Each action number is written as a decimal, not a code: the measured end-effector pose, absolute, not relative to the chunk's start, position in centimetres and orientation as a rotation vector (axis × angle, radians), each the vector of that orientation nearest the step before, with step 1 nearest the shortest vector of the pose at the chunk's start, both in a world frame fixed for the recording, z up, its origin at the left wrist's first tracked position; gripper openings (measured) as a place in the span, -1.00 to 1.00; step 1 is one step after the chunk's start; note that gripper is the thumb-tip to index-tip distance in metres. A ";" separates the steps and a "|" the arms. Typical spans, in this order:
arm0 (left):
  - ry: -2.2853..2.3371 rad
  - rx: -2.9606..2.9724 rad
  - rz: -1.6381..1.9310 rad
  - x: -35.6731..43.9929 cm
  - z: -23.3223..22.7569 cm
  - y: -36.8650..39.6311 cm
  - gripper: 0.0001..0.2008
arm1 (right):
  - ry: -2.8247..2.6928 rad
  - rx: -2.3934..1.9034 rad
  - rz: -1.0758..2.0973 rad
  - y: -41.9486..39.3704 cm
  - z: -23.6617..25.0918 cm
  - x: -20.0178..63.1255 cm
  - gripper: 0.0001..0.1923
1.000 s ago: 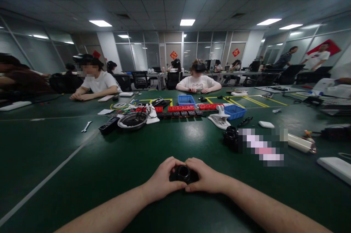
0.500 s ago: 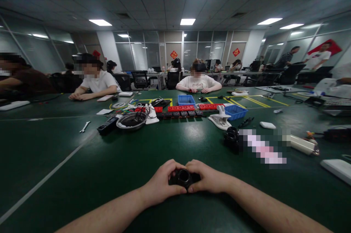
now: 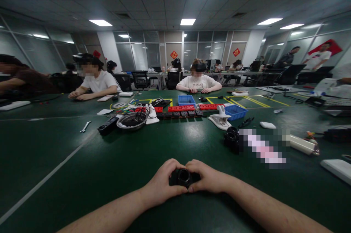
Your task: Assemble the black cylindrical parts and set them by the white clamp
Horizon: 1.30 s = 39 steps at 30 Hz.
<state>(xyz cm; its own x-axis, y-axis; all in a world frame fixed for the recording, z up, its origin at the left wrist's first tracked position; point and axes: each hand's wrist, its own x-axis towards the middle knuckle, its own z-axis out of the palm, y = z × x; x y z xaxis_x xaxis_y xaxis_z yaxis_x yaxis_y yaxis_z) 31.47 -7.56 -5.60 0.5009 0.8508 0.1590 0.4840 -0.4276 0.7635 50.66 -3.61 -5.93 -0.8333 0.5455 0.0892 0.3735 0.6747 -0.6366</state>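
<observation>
Low in the middle of the view, both my hands curl around a small black part with a round, ring-like opening (image 3: 184, 177) that faces up toward me. My left hand (image 3: 163, 182) wraps its left side, thumb along the near edge. From the other side my right hand (image 3: 204, 177) closes over it, its fingers at the far edge and thumb near my left thumb. My fingers hide the part's sides, and I cannot tell its exact kind. Further off to the right lies another black object with round openings (image 3: 232, 138).
On the green table (image 3: 109, 167) are a metal bowl (image 3: 132, 128), a wrench (image 3: 86, 127), red power strips (image 3: 181, 108), a white clamp stand (image 3: 220, 119) and a blue bin (image 3: 235, 111). To the right lies a cream cylinder (image 3: 303, 144). Other people sit across and to the left.
</observation>
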 end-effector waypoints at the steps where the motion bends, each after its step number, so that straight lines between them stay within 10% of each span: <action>1: 1.094 2.076 0.702 31.5 -5.6 -7.6 -0.66 | -2.619 -0.740 0.905 -3.6 -5.9 50.6 -0.68; 25: 1.359 1.978 0.823 32.5 -5.9 -8.4 -0.67 | -2.481 -1.368 0.329 -6.0 -6.8 48.4 -0.51; 30: 1.235 1.990 0.781 32.0 -5.9 -7.9 -0.64 | -2.549 -1.063 0.603 -5.6 -5.8 49.5 -0.35; 39: 1.106 2.037 0.723 31.4 -5.9 -7.3 -0.60 | -2.614 -0.774 0.921 -3.7 -5.7 50.8 -0.66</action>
